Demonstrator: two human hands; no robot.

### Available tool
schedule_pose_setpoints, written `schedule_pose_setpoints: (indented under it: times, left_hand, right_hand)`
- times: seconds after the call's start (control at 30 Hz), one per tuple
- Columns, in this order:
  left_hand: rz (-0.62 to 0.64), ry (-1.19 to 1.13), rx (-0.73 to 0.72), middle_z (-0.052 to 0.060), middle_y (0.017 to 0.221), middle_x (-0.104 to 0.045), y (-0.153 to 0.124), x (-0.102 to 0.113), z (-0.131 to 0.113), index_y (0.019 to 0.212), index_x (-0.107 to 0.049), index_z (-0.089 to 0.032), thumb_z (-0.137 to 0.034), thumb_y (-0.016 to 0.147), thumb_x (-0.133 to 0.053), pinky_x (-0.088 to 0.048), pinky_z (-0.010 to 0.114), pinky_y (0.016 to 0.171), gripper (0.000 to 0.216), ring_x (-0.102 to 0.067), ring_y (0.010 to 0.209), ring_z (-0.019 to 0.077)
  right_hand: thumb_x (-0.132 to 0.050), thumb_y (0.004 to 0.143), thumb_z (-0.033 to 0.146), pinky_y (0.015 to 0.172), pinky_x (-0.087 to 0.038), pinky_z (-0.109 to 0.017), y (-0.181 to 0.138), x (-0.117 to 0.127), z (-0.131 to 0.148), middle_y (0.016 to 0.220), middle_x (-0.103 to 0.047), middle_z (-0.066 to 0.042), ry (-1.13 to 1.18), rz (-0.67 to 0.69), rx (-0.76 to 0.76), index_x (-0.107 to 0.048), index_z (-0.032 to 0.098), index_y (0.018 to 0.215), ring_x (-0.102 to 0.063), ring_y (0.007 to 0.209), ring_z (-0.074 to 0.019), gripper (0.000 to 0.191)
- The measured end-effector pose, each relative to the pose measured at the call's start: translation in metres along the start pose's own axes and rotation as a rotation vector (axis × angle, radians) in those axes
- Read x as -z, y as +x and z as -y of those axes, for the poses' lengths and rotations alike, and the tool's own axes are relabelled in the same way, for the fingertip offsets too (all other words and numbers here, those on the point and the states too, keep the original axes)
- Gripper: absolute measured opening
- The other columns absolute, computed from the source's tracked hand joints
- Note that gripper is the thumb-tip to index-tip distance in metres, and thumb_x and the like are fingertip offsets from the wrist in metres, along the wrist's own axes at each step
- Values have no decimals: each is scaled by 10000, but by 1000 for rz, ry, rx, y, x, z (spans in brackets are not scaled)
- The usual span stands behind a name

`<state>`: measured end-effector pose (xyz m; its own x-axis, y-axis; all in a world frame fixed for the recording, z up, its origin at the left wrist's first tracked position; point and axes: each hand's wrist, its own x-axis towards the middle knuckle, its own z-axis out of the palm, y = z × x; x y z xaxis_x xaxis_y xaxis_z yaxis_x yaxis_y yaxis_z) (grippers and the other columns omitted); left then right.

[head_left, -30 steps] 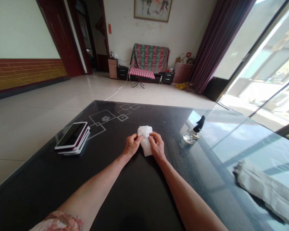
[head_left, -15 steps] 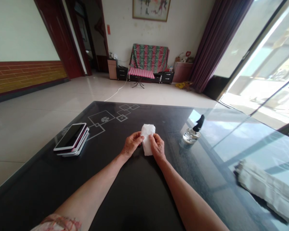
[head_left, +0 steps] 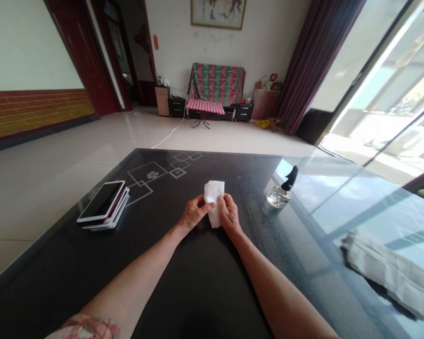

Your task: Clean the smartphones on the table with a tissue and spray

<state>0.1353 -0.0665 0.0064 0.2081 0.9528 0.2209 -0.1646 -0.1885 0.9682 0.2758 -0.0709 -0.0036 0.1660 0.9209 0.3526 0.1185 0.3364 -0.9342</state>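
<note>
A small folded white tissue (head_left: 215,189) is held between both hands over the dark table. My left hand (head_left: 194,212) pinches its left edge, the thumb lying across the front. My right hand (head_left: 229,213) grips the right edge, thumb on the front face. The fingers behind the tissue are hidden. To the right of the hands stands a clear glass spray bottle (head_left: 279,197) with a black spray head. On the left lies a stack of tablets (head_left: 103,202), the top one white-framed with a dark screen.
The glossy black table (head_left: 183,292) has a pattern of silver squares at its far left. A folded grey-white cloth (head_left: 387,273) lies near its right side. Beyond the table stand a small pink-striped folding table (head_left: 205,106) and a cloth-draped object (head_left: 217,84).
My left thumb has slid further across the front of the tissue, and the tissue's top edge looks straighter. Everything else has shifted slightly left with the camera.
</note>
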Motion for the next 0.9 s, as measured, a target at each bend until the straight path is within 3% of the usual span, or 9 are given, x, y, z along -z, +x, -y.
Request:
schedule_pose_setpoints:
  times: [0.2, 0.43, 0.53, 0.63, 0.73, 0.9]
  left_hand:
    - [-132, -47, 82, 17, 747, -690, 3, 2, 3, 865, -707, -139, -262, 609, -760, -456, 261, 670, 289, -604, 694, 170]
    - [-145, -295, 200, 11, 666, -672, 6, 6, 2, 847, -723, -137, -255, 556, -762, -445, 262, 599, 317, -564, 584, 142]
    - [-154, -245, 173, 0, 651, -662, 5, 8, 0, 869, -722, -150, -310, 604, -750, -428, 251, 563, 311, -553, 562, 136]
    - [-137, -102, 121, -4, 646, -655, 3, 8, -4, 833, -727, -148, -317, 621, -746, -411, 238, 553, 271, -550, 573, 134]
    - [-72, -5, 99, -5, 676, -666, 1, 6, -8, 851, -734, -151, -305, 646, -736, -411, 234, 576, 256, -561, 602, 137]
    - [10, 74, 102, 0, 714, -670, -2, 4, -8, 867, -727, -156, -318, 680, -712, -420, 243, 596, 248, -575, 635, 151]
  right_hand:
    - [-490, 858, 517, 654, -421, -254, 1, -2, -1, 760, -599, -3, -19, 17, -11, -596, 173, 920, -520, 695, -145, 366]
    - [-576, 804, 437, 643, -462, -263, 1, -5, -3, 785, -658, -11, 156, 86, -60, -575, 193, 966, -579, 684, -155, 293]
    - [-660, 735, 369, 730, -495, -296, 1, -4, 3, 919, -692, -34, 342, 141, -94, -515, 208, 1138, -632, 792, -183, 458]
    - [-701, 714, 389, 798, -495, -317, 1, 0, 10, 1005, -693, -53, 388, 129, -142, -475, 201, 1261, -638, 890, -206, 621]
    - [-714, 710, 462, 783, -490, -307, 1, 4, 15, 982, -697, -51, 328, 122, -163, -572, 178, 1187, -630, 882, -207, 573]
    - [-727, 680, 520, 613, -465, -277, 1, 7, 16, 759, -688, -44, 284, 171, -234, -686, 128, 887, -593, 662, -172, 445]
